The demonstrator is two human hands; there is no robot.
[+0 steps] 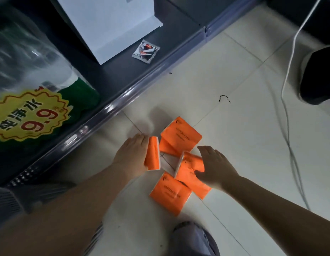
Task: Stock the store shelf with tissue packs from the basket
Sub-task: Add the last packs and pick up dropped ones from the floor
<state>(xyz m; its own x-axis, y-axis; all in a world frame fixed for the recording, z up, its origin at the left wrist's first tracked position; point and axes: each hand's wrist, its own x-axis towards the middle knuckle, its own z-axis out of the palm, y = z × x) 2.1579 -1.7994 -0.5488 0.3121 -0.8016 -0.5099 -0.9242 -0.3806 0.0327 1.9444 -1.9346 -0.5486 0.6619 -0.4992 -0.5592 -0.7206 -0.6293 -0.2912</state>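
Two bare hands reach down to a cluster of four orange plastic-wrapped tissue packs lying on the pale tiled floor (243,137). The left hand (131,156) lies with its fingers stretched along the broad face of the upright orange pack (153,154), which stands on its edge. Its thumb is hidden, so I cannot tell whether it grips or only presses. The right hand (214,165) grips the tilted orange pack (188,169), with fingers curled over the far edge and the thumb on the near side. This pack is blurred and overlaps the near orange pack (169,194), which lies flat close to the person's grey-trousered knee (195,239). The far orange pack (180,137) lies flat beyond both hands, printed face up, just beside the upright one.

To the left runs the dark bottom shelf (171,43), edged with a clear plastic price rail (142,78). On it stand a white cardboard box (108,24) and, further left, a clear film-wrapped bundle of water bottles (31,67) bearing a yellow starburst price sticker (29,115). A small torn foil sachet (145,51) lies near the box. On the floor beyond the packs lie a small black curled scrap (224,99) and a white cable (290,71) at the right.
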